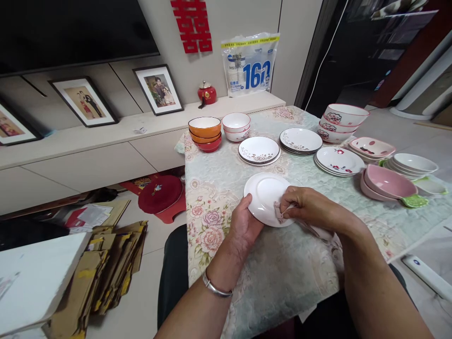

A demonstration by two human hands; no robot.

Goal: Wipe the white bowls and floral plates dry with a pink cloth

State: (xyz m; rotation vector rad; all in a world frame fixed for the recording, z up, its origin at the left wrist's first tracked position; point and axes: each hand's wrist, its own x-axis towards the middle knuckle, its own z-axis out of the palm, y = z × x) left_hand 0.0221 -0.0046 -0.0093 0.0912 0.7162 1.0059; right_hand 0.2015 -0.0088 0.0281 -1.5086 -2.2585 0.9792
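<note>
My left hand [245, 219] grips a white plate [267, 188] by its near-left edge, thumb over the rim and fingers beneath. The plate is bottom up, its foot ring showing. In my right hand [300, 205] is a pale pinkish cloth [278, 212], pinched and pressed against the plate's right side. More of the cloth hangs below that hand. Just beyond the held plate lie a stack of plates with dark rims [259, 149] and, to its right, a stack of white plates with red flowers [339, 160].
Orange and red bowls [205, 129], white bowls [236, 126] and a taller bowl stack [342, 122] stand along the table's back. Pink bowls [390, 181] and small white bowls [411, 164] sit at the right. Flattened cardboard [102, 268] and a red stool [160, 195] are on the floor left.
</note>
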